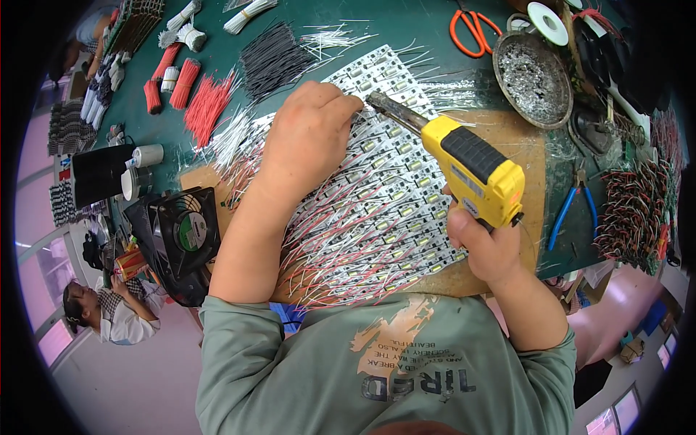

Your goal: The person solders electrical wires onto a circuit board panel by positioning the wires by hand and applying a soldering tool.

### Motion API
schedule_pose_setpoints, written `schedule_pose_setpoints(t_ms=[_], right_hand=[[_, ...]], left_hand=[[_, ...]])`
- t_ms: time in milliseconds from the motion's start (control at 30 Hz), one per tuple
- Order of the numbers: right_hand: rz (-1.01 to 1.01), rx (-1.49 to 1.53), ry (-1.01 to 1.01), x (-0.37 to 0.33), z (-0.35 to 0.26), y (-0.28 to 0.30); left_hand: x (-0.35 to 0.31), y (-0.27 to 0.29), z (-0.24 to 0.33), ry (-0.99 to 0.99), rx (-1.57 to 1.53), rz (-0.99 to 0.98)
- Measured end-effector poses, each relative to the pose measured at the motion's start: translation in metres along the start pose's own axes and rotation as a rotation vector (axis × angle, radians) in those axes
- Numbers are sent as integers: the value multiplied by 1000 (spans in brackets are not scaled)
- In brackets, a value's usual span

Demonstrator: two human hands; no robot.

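A wide sheet of white circuit boards (406, 196) lies in front of me, with many thin red and white wires trailing from its rows toward the lower left. Over the upper part of the sheet, my left hand (308, 134) is closed in a pinch, thumb and forefinger down at the boards; what they hold is hidden. My right hand (486, 243) grips a yellow and black soldering gun (475, 170). Its dark metal tip points up and left, close to the left fingertips. Bundles of black wires (275, 61) and red wires (210, 109) lie beyond my left hand.
Orange-handled scissors (475, 32), a round metal pan of solder scraps (533, 80) and blue-handled pliers (575, 206) lie to the right. A black fan (185, 232) stands left beside my forearm. A wire heap (638, 210) sits far right. Another person (116, 308) works at the left.
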State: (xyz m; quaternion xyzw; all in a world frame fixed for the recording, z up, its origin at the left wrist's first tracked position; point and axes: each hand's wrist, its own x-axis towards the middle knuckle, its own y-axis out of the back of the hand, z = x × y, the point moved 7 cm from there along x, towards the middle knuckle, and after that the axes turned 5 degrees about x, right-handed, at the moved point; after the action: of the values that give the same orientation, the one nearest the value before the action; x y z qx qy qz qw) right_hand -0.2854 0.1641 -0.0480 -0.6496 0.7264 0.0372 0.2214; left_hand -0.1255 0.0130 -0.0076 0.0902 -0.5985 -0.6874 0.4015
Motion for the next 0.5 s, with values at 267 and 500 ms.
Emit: schedule_pose_setpoints(t_ms=[267,500], right_hand=[[-4,24,8,1,-1,-1],[21,-11,16,1,-3,-2]], left_hand=[[0,0,1,5,7,-10],[0,-2,0,-3,32,-48]])
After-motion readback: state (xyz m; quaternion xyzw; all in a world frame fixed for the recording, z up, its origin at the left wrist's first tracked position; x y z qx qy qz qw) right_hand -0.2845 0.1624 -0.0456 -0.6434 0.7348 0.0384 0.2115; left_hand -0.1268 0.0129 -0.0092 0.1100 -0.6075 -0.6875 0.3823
